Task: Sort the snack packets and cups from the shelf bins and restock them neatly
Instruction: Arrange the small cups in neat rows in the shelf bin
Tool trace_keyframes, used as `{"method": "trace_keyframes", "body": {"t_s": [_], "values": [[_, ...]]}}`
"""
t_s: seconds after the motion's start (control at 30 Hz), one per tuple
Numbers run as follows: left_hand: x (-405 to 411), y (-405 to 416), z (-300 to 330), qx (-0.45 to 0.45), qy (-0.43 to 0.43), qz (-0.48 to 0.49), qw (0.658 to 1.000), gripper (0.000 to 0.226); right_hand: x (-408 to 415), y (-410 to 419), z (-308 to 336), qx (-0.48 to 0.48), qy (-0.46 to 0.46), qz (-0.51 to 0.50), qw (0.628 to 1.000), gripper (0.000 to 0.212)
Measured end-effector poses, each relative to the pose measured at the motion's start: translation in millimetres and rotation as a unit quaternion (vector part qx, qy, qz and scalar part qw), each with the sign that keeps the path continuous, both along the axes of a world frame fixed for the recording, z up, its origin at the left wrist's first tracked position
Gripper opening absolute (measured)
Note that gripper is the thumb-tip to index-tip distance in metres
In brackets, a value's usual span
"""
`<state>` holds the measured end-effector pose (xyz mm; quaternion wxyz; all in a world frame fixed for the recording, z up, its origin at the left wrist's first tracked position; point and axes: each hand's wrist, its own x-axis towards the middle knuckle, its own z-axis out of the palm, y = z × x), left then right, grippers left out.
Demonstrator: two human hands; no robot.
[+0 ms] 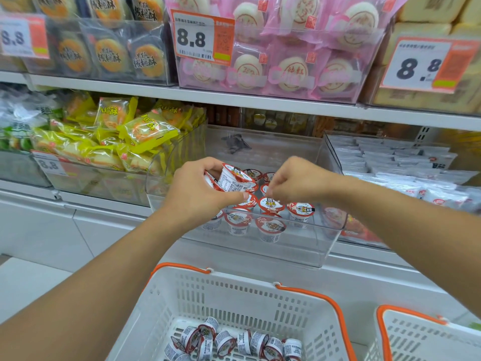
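1. The left hand is gripping a small bunch of cups, fingers curled round them, above the clear bin.
2. The right hand is hovering over the bin with fingertips pinched together; whether it is holding anything cannot be told.
3. More cups are standing upright in rows inside the bin.
4. Further cups are lying loose in the white basket below.
5. Yellow packets are filling the bin to the left.
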<state>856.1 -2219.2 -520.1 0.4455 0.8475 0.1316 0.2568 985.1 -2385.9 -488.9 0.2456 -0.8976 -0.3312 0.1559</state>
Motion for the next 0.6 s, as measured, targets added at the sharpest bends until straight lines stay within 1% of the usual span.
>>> {"method": "trace_keyframes", "body": {"t_s": [0.03,0.07,0.1,0.13,0.17,0.23,0.27,0.37,0.47,0.53,0.57,0.6], "values": [[0.5,-1.3,0.1,0.003,-0.007,0.001,1.0,0.042,-1.5,-0.1,8.8,0.073,0.071,0.002,0.995,0.011],[1.3,-3.7,0.2,0.006,-0.014,-0.001,1.0,0.043,-3.4,-0.9,18.0,0.145,0.175,0.007,0.974,0.016],[1.9,-6.6,0.6,0.01,-0.02,-0.004,1.0,0.044,-5.6,-2.2,26.9,0.194,0.276,0.016,0.941,0.023],[2.9,-9.6,1.1,0.014,-0.025,-0.008,1.0,0.046,-7.5,-3.8,34.6,0.206,0.329,0.036,0.921,0.03],[3.9,-13.0,1.9,0.017,-0.028,-0.01,0.999,0.048,-8.7,-4.9,39.7,0.189,0.33,0.065,0.923,0.036],[6.2,-18.7,2.5,0.021,-0.031,-0.011,0.999,0.048,-11.8,-5.5,42.6,0.136,0.258,0.112,0.95,0.042],[7.6,-20.6,2.5,0.021,-0.03,-0.013,0.999,0.047,-12.7,-4.8,41.9,0.123,0.226,0.114,0.959,0.041],[10.2,-24.1,1.8,0.04,-0.017,-0.026,0.999,0.048,-11.9,-1.7,35.9,0.116,0.168,0.084,0.975,0.035],[11.3,-25.0,1.3,0.068,-0.005,-0.03,0.997,0.05,-7.0,-6.8,40.3,0.078,0.113,0.079,0.987,0.033],[13.2,-22.8,0.1,0.071,0.002,-0.027,0.997,0.052,1.4,-13.9,47.1,0.001,0.031,0.082,0.996,0.035],[14.2,-21.4,-0.8,0.068,0.005,-0.029,0.997,0.053,5.4,-17.1,49.1,-0.065,-0.028,0.09,0.993,0.038],[15.4,-20.0,-1.9,0.063,0.009,-0.034,0.997,0.053,7.1,-18.7,49.4,-0.139,-0.083,0.101,0.982,0.041]]}}
